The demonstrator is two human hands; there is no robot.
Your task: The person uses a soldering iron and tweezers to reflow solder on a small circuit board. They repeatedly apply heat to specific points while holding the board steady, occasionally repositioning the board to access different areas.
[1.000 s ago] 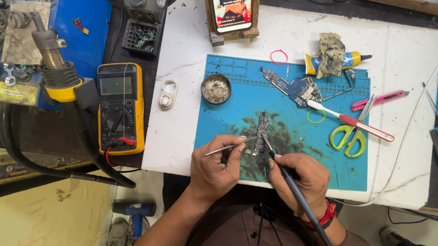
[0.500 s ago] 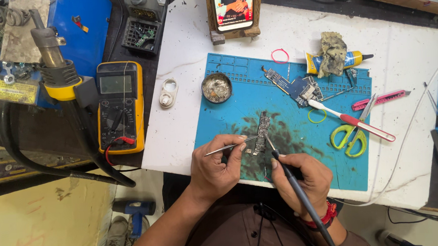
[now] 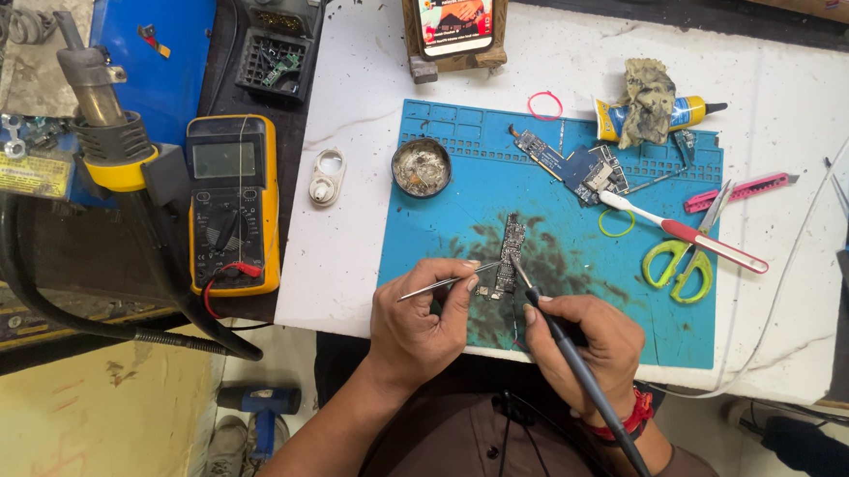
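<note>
While your left hand point(image 3: 419, 321) pinches a pair of thin metal tweezers point(image 3: 446, 282) and your right hand point(image 3: 585, 346) grips a dark soldering iron point(image 3: 571, 352) like a pen, the narrow circuit board point(image 3: 505, 257) lies on the blue work mat point(image 3: 460, 169), just ahead of both hands. Its long axis runs away from you, tilted slightly right at the far end. The tweezer tips reach its left edge from the left, and the iron's tip meets its near right side; the iron's handle and cord trail back past your right wrist.

At the mat's far right a glue tube point(image 3: 665, 115) with a blue-and-yellow label lies on its side, nozzle pointing right, half covered by a dirty rag point(image 3: 647, 96). To the left of the table, a yellow multimeter point(image 3: 232, 205) has a grey screen at its far end, and a hot-air handle point(image 3: 98, 110) beside it carries a yellow collar, with a yellow label plate point(image 3: 14, 173) further left. A phone point(image 3: 456, 9) stands in a wooden holder at the far edge.

Around the board: a round tin point(image 3: 421, 166) far left on the mat, a second blue circuit board point(image 3: 576, 168) further off, a white-and-red toothbrush point(image 3: 681, 232) crossing green-handled scissors point(image 3: 687, 259), a yellow rubber band point(image 3: 617, 223), a pink one point(image 3: 544, 105), and a pink utility knife point(image 3: 737, 191) off the mat.
</note>
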